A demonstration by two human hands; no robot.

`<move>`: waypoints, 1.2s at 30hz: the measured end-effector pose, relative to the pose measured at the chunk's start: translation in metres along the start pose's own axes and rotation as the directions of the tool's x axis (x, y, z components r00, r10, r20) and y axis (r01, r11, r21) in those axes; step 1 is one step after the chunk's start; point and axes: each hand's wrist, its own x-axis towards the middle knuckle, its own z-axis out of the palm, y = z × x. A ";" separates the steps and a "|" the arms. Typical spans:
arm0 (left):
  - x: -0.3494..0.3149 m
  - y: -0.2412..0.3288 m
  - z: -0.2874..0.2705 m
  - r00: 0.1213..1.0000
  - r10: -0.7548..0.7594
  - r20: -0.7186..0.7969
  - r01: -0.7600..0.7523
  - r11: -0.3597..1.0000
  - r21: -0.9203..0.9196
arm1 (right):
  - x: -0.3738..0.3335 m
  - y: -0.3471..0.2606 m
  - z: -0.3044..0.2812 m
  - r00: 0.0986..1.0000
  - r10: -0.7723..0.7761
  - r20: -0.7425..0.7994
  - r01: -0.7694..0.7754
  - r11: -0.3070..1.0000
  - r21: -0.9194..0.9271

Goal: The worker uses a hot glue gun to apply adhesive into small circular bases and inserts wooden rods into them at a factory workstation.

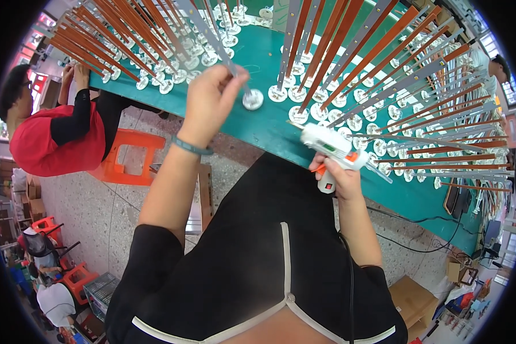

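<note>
My left hand (209,103) pinches a thin grey upright strip (209,31) dotted with small LEDs, closed round it near its lower end. That strip rises from a round white base (253,99), which is at the front part of the green table and slightly blurred. In my right hand (344,178) is a white hot glue gun (332,146) with an orange trigger, its nozzle pointing up and left toward the nearest standing pieces. My right fingers wrap round its grip. Just past the nozzle stand several brown strips (321,63) on round white bases.
Many more strips on round bases (166,86) crowd the table's (258,54) far left, and others fill the right. A black cable (418,249) hangs at the table's right edge. To the left, a person in red (69,132) sits by an orange stool (133,155); a cardboard box (413,304) lies lower right.
</note>
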 end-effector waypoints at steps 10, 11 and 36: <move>0.097 -0.044 0.056 0.985 0.159 0.070 -0.165 0.982 0.090 | 0.000 -0.002 0.002 0.998 -0.020 0.055 0.021 1.000 -0.008; 0.101 -0.046 0.061 0.985 0.159 0.066 -0.165 0.982 0.090 | 0.000 -0.002 0.002 0.999 -0.001 0.047 0.003 1.000 -0.024; 0.082 -0.081 0.042 0.896 0.033 -0.443 0.074 0.972 0.223 | 0.000 -0.007 0.010 0.997 -0.044 0.064 0.042 0.998 0.036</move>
